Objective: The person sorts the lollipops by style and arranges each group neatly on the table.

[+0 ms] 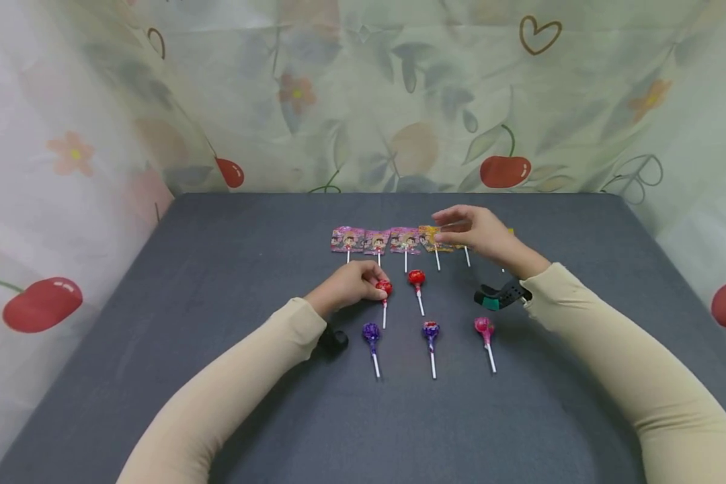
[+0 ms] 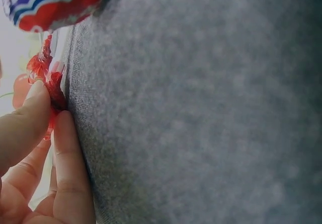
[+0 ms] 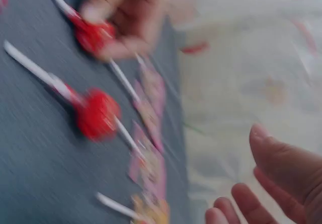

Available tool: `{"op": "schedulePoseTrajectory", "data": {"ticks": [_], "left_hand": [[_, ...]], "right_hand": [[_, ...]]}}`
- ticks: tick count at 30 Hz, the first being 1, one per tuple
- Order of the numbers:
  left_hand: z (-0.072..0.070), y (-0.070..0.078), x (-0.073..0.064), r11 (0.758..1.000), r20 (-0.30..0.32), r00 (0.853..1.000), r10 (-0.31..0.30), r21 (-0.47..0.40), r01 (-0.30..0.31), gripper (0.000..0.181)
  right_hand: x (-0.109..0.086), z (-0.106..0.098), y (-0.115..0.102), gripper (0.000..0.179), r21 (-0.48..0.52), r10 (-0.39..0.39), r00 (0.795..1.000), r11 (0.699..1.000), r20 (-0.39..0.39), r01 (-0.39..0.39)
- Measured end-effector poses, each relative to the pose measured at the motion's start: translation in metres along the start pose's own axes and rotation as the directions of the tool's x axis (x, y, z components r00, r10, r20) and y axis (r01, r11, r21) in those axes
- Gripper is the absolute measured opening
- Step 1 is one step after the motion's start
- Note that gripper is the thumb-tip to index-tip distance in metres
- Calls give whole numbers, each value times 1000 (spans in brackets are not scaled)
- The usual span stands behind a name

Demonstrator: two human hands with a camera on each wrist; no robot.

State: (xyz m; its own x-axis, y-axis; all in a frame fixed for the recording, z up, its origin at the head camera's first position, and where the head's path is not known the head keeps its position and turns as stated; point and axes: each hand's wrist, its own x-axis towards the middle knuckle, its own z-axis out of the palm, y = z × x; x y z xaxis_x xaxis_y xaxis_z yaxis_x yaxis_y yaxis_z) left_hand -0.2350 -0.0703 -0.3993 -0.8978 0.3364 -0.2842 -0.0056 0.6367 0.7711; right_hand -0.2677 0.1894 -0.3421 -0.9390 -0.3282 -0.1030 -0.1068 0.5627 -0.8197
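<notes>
Lollipop (image 1: 385, 287), the red one: how does it lie?

Pinched at its round end in the left hand (image 1: 353, 286), stick (image 1: 384, 317) running from the fingers towards the near side.

And the right hand (image 1: 478, 232)?

Farther from it, near a yellow packet (image 1: 426, 235), thumb and fingers apart, gripping nothing visible. The left is nearer.

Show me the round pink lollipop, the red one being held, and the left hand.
Round pink lollipop (image 1: 485, 327): head view, on its wrapped candy ball.
Held red lollipop (image 1: 386, 287): head view, on its wrapped candy ball.
Left hand (image 1: 352, 284): head view, on the back of it.
</notes>
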Motion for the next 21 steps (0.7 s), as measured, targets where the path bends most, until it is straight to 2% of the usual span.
{"op": "schedulePoseTrajectory", "data": {"ticks": [6, 10, 14, 21], "left_hand": [[0, 1, 0, 1000, 3, 1000, 4, 6, -4, 17], [0, 0, 0, 1000, 6, 1000, 14, 9, -14, 17], [0, 0, 1, 1000, 7, 1000, 18, 9, -19, 17], [0, 0, 1, 1000, 15, 1000, 20, -1, -20, 16]], "right_hand": [[3, 31, 2, 43, -98, 30, 993, 995, 111, -19], [6, 44, 7, 39, -163, 28, 989, 987, 148, -4], [10, 53, 10, 36, -182, 17, 980, 983, 199, 20], [12, 60, 8, 31, -260, 46, 981, 966, 191, 5]]}}
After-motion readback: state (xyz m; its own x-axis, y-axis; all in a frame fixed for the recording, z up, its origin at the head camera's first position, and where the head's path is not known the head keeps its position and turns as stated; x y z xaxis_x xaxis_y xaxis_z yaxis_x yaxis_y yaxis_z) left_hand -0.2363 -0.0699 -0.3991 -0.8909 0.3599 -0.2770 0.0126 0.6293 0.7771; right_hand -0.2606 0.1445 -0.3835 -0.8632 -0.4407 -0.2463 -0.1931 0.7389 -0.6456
